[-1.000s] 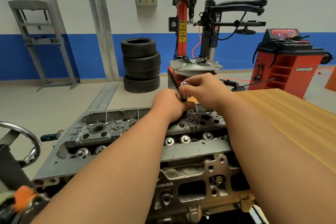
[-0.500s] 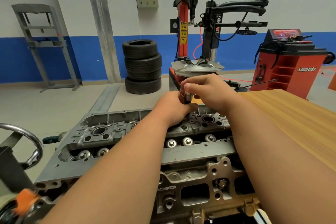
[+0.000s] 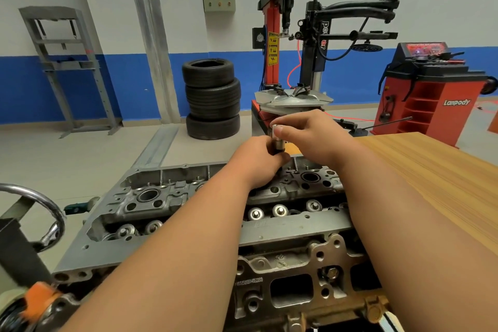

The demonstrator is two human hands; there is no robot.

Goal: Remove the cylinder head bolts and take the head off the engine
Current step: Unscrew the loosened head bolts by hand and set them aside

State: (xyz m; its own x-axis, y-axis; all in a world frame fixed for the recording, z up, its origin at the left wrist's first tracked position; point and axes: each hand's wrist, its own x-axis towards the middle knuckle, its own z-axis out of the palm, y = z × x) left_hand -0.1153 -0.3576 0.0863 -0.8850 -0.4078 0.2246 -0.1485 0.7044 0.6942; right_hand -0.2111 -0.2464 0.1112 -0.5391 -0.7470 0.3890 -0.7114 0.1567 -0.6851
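Observation:
The grey aluminium cylinder head [image 3: 151, 205] sits on the engine on a stand in front of me, its valve gear and spark plug wells exposed. Over its far edge, near the middle, both hands meet on an upright steel socket tool [image 3: 277, 139]. My left hand [image 3: 258, 163] grips the lower dark part of the tool. My right hand [image 3: 312, 135] pinches its bright top end with thumb and fingers. Whatever the tool's lower end sits on is hidden behind my left hand.
A wooden table [image 3: 442, 178] stands right of the engine. A chrome handwheel [image 3: 40, 213] of the engine stand is at the left. On the floor behind are stacked tyres [image 3: 213, 98], a tyre changer [image 3: 293, 67], a red wheel balancer [image 3: 431, 89] and a grey press frame [image 3: 64, 67].
Both hands stay on the upright tool at the head's far edge. My right fingers have shifted slightly on its top end. The view has moved a little.

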